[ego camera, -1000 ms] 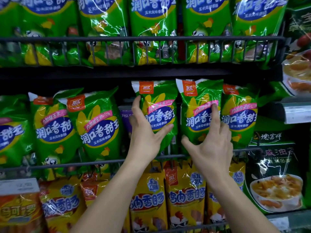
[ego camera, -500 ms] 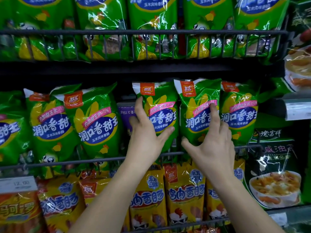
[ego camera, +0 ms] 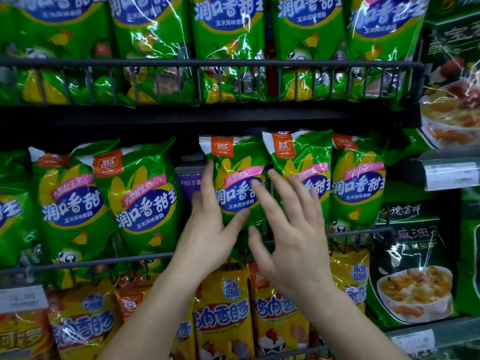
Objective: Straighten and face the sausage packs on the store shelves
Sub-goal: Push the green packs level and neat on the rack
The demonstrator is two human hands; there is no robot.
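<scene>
Green corn-sausage packs stand in a row on the middle wire shelf. My left hand (ego camera: pixel 210 229) lies with straight fingers and spread thumb against the left edge and bottom of one upright pack (ego camera: pixel 235 175). My right hand (ego camera: pixel 291 229) hovers in front of the neighbouring pack (ego camera: pixel 301 157), fingers spread and blurred, holding nothing. Another upright pack (ego camera: pixel 359 185) stands to the right. Two packs at the left (ego camera: pixel 140 193) (ego camera: pixel 66 201) lean to the right.
A wire rail (ego camera: pixel 85 262) fronts the middle shelf. Above it, more green packs (ego camera: pixel 228 42) sit behind another rail. Yellow chicken-sausage packs (ego camera: pixel 223 307) fill the shelf below. Dark green food bags (ego camera: pixel 415 266) stand at the right. A purple box (ego camera: pixel 188 183) shows behind the gap.
My right hand has come off its pack and swung left with fingers spread. My left hand stays on the left pack. The camera has moved closer.
</scene>
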